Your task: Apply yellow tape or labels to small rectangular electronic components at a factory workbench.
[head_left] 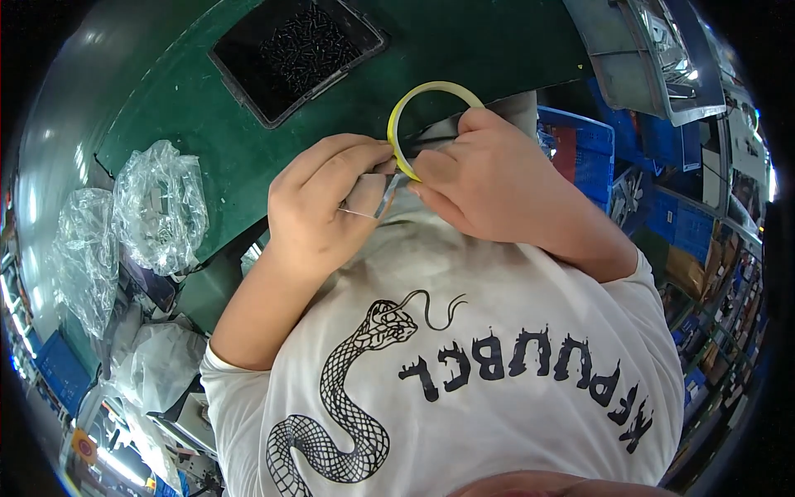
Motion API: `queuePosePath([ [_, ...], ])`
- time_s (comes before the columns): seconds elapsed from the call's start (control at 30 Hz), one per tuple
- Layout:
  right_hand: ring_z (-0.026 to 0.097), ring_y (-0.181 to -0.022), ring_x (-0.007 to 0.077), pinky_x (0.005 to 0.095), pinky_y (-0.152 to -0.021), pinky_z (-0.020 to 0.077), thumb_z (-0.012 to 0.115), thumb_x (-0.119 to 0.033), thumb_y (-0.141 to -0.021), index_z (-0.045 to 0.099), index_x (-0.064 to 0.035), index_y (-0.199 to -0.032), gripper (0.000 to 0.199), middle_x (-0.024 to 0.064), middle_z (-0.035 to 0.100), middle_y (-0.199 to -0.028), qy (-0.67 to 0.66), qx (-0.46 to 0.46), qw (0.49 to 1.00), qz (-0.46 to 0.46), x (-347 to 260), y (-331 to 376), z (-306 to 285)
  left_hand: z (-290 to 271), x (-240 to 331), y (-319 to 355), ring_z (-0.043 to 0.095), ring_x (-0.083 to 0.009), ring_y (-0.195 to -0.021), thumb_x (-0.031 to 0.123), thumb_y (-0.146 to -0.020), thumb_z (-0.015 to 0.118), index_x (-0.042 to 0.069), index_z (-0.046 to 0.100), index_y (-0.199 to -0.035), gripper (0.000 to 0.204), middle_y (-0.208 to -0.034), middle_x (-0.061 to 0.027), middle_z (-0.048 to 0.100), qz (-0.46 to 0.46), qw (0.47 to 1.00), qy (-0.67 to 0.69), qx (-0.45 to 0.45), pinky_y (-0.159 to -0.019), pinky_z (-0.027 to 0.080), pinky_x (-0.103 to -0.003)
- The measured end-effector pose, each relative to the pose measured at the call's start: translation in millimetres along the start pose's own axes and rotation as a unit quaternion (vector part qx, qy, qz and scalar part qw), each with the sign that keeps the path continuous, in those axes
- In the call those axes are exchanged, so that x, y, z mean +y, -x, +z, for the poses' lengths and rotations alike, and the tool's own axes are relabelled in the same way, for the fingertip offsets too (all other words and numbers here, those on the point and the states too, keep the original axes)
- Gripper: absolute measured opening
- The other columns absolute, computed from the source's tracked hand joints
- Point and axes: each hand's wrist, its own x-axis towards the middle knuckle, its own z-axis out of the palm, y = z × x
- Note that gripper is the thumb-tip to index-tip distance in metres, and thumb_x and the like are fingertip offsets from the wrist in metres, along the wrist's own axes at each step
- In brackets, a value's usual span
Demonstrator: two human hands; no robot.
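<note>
A roll of yellow tape (399, 114) stands on edge between my two hands, over the near edge of the green table. My right hand (489, 176) is closed around the roll's right and lower side. Pinched together, the fingers of my left hand (319, 203) meet the roll's left side. A thin, clear, shiny piece (388, 195) sticks out below the left fingertips, close to the roll's lower edge. My left hand appears to grip it; whether it is a length of tape or a separate part, I cannot tell.
On the green table (186, 108), a black bin (302, 58) holds many small black parts. Clear plastic bags (161, 207) lie at the left. A grey bin (617, 54) stands at the far right, above blue crates (598, 149).
</note>
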Motion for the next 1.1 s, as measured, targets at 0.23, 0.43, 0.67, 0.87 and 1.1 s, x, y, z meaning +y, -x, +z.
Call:
queuePosePath([
  [0.23, 0.055, -0.057, 0.0227, 0.0331, -0.069, 0.0400, 0.071, -0.021, -0.084, 0.059, -0.0082, -0.082, 0.018, 0.0036, 0.056, -0.061, 0.017, -0.016, 1.000, -0.014, 1, 0, 1, 1, -3, 1, 0.068, -0.0253, -0.073, -0.004, -0.068, 0.067, 0.003, 0.070, -0.090, 0.023, -0.087, -0.0104, 0.070, 0.002, 1.000, -0.014, 0.009, -0.064, 0.057, -0.033],
  [0.43, 0.054, -0.056, 0.0211, 0.0325, -0.068, 0.0388, 0.072, -0.020, -0.077, 0.060, -0.0088, -0.082, 0.017, 0.0017, 0.057, -0.063, 0.039, -0.015, 0.998, -0.052, 5, 2, 7, -6, -7, -5, 0.065, -0.0228, -0.068, 0.007, -0.066, 0.072, 0.006, 0.067, -0.088, 0.022, -0.088, -0.0073, 0.068, 0.092, 0.990, -0.097, -0.036, -0.061, 0.053, -0.033],
  [0.67, 0.056, -0.058, 0.0202, 0.0323, -0.068, 0.0377, 0.069, -0.020, -0.073, 0.057, -0.0098, -0.077, 0.016, 0.0009, 0.056, -0.063, 0.059, -0.059, 0.995, -0.051, 5, 3, 7, -5, -9, -6, 0.062, -0.0205, -0.064, 0.014, -0.064, 0.073, 0.007, 0.063, -0.086, 0.025, -0.086, -0.0049, 0.064, 0.164, 0.970, -0.171, -0.057, -0.057, 0.050, -0.032],
  [0.87, 0.055, -0.056, 0.0218, 0.0332, -0.068, 0.0383, 0.069, -0.021, -0.076, 0.057, -0.0097, -0.078, 0.017, 0.0015, 0.056, -0.061, 0.030, -0.015, 0.997, -0.065, 5, 3, 12, -6, -9, -5, 0.062, -0.0209, -0.064, 0.012, -0.063, 0.072, 0.006, 0.063, -0.086, 0.026, -0.085, -0.0053, 0.064, 0.175, 0.970, -0.150, -0.069, -0.057, 0.050, -0.032],
  [1.1, 0.052, -0.054, 0.0249, 0.0345, -0.066, 0.0397, 0.072, -0.021, -0.083, 0.056, -0.0085, -0.078, 0.021, 0.0043, 0.054, -0.060, -0.015, 0.040, 0.999, -0.019, 9, 3, 0, -4, -7, -1, 0.065, -0.0239, -0.067, 0.008, -0.064, 0.072, 0.005, 0.063, -0.088, 0.025, -0.086, -0.0074, 0.066, 0.109, 0.988, -0.073, -0.087, -0.059, 0.052, -0.033],
])
